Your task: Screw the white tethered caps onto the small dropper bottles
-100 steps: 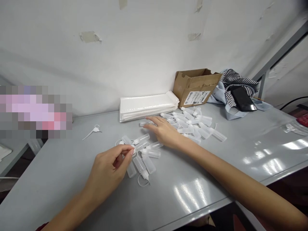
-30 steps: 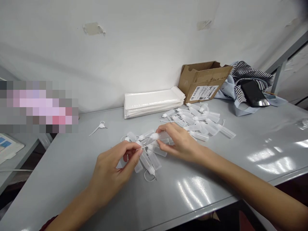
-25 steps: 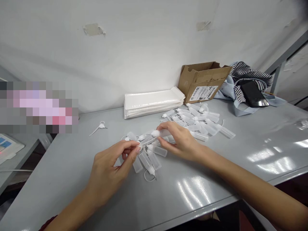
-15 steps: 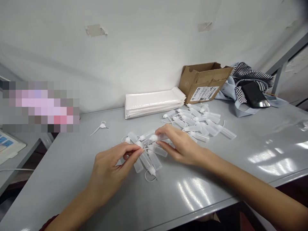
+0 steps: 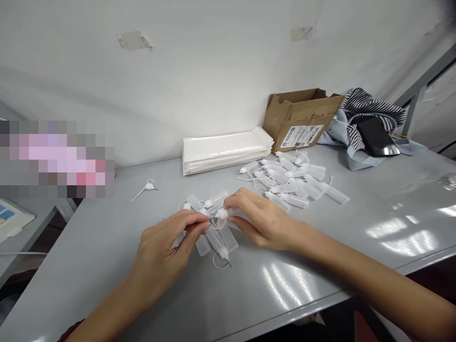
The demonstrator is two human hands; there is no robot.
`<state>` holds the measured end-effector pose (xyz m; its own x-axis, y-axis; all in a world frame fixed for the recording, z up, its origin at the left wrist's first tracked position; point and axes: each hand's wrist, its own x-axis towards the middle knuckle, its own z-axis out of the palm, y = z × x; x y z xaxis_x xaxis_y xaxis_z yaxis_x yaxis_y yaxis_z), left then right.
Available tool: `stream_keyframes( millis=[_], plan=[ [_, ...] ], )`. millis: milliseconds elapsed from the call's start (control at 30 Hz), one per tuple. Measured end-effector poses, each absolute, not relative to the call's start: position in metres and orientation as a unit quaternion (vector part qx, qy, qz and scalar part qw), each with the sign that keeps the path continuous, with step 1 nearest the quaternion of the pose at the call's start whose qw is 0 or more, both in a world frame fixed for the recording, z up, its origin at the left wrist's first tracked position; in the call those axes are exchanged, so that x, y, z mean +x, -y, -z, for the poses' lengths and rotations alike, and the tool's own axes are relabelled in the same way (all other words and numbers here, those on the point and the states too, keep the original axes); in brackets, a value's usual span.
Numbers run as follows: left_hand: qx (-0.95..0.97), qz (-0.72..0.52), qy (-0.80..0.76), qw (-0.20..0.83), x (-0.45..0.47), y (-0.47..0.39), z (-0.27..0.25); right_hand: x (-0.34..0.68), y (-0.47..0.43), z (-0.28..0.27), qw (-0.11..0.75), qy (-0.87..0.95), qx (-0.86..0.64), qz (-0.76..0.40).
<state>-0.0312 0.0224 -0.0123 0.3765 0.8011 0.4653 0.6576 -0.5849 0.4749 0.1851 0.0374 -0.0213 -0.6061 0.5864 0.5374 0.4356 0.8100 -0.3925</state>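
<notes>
My right hand grips a translucent needle-tip squeeze bottle with a white top, its tip directed left. The thumb and forefinger of my left hand are pinched together at that tip. A thin white strap curves below the tip towards these fingers, but what they hold is too small to make out. Under and around both hands lie several similar bottles, some partly covered by the fingers. One bottle points towards me, its strap looped beside its needle.
More needle-tip bottles are heaped to the right. Behind them are a stack of white padded envelopes, an open cardboard box, striped cloth and a black phone-like object. A loose white needle cap lies left on the grey table.
My right hand has brought its bottle slightly left and down, so the tip now meets my left fingertips. The left hand keeps its pinch, and the view has shifted slightly.
</notes>
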Motion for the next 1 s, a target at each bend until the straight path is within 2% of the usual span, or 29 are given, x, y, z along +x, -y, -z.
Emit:
stream_keyframes(
  millis=[533, 1000],
  plan=[
    [0.831, -0.373, -0.411, 0.052, -0.0300, -0.0218, 0.0044, 0.1838, -0.0368, 0.0214, 0.359, 0.891, -0.261, -0.098],
    [0.836, -0.349, -0.422, 0.037, -0.0279, -0.0218, 0.0043, 0.1834, -0.0373, 0.0193, 0.347, 0.898, -0.254, -0.094]
  ],
)
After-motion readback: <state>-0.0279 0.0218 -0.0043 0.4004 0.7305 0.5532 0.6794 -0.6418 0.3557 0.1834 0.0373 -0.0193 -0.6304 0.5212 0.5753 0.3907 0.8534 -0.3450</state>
